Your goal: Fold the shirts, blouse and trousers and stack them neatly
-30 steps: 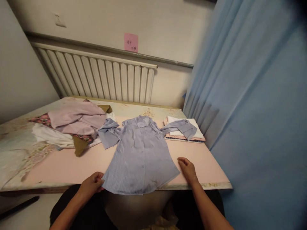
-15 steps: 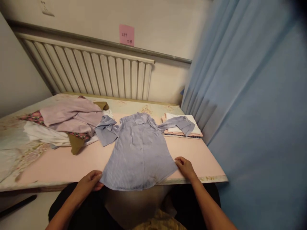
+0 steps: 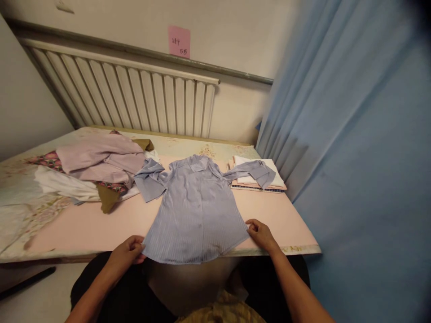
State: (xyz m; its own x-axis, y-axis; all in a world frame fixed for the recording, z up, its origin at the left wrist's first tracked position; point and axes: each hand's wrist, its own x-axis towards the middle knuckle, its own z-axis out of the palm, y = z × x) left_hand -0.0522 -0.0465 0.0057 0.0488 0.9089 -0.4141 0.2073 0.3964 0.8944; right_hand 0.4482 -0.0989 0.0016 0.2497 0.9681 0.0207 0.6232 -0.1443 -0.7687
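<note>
W/ L hand (image 3: pixel 128 252) & R hand (image 3: pixel 261 234) we pinch a satiny, fine-striped shirt's (image 3: pixel 200 211) flared hem corners, hem just past table's (image 3: pixel 299 250) near edge, open pink cover (image 3: pixel 279 211) to R.

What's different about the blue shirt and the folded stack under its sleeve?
The blue shirt is spread out, but the folded stack is compact. The shirt is all greyish blue, while the stack shows white, peach and dark layers. The shirt covers more room than the stack. Both look like cloth.
</note>
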